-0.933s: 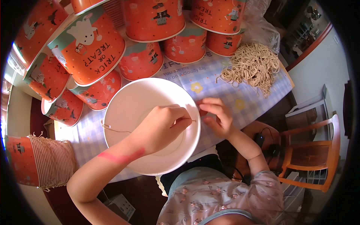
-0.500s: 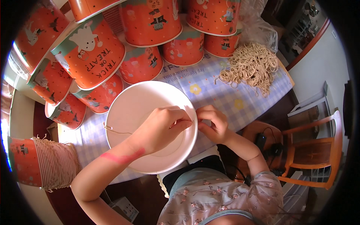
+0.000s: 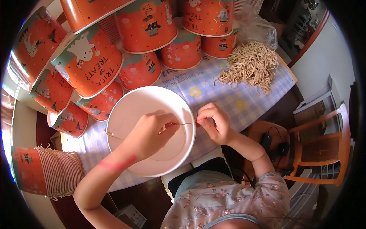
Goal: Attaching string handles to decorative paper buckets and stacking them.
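A large round paper bucket (image 3: 127, 110), white inside, sits before me at the table's near edge with its mouth facing up. Over its mouth, my left hand (image 3: 150, 131) is closed in a pinch on a thin beige cord (image 3: 185, 124). A short taut length of that cord runs from these fingers to the right rim. Just outside the rim there, my right hand (image 3: 214, 124) pinches with thumb and forefinger, apparently at the cord where it meets the wall; the fingertips partly hide the spot. More cord crosses the bucket's left rim, knotted or looped at its end.
Orange printed buckets (image 3: 146, 26) stand piled along the back and left. A stack of nested buckets with cords (image 3: 63, 171) lies at the left. A heap of beige cord (image 3: 253, 66) rests on the checked tablecloth (image 3: 183, 91) beside a clear plastic bag (image 3: 259, 32). A wooden chair (image 3: 320, 147) stands right.
My left hand has drawn back leftward from the right rim, and a straight length of cord now shows between it and the rim. My right hand stays beside the rim, still pinching.
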Available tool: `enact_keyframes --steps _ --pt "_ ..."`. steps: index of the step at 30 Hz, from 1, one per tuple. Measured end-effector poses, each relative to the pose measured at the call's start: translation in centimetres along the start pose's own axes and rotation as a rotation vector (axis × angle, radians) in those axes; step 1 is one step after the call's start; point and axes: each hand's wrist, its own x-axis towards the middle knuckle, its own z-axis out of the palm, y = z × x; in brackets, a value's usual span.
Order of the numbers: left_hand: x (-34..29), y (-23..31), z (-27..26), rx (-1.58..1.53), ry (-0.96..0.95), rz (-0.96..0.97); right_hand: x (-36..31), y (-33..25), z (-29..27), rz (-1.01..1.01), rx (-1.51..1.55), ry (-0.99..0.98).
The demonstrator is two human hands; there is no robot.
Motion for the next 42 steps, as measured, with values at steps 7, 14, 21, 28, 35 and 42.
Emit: enact_keyframes --steps 7,14,21,28,35,42 --pt "-0.2 1.4 -0.4 0.088 0.058 -0.127 0.2 -0.3 0.2 -0.021 0.030 0.001" --pt "0.1 1.3 1.2 -0.502 -0.043 -0.387 -0.1 0.0 0.6 -0.077 0.173 0.103" --pt "0.5 1.1 1.6 -0.631 0.030 -0.310 0.8 -0.4 0.5 0.055 0.424 0.036" --pt "0.0 1.4 2.2 -0.453 0.251 -0.159 1.4 -0.6 0.7 0.158 0.515 0.125" --pt "0.2 1.2 2.0 -0.362 0.326 -0.097 1.4 -0.3 0.0 0.145 0.293 0.022" --pt "0.2 1.6 2.2 -0.234 0.478 0.018 1.7 -1.6 -0.4 0.283 0.358 -0.035"
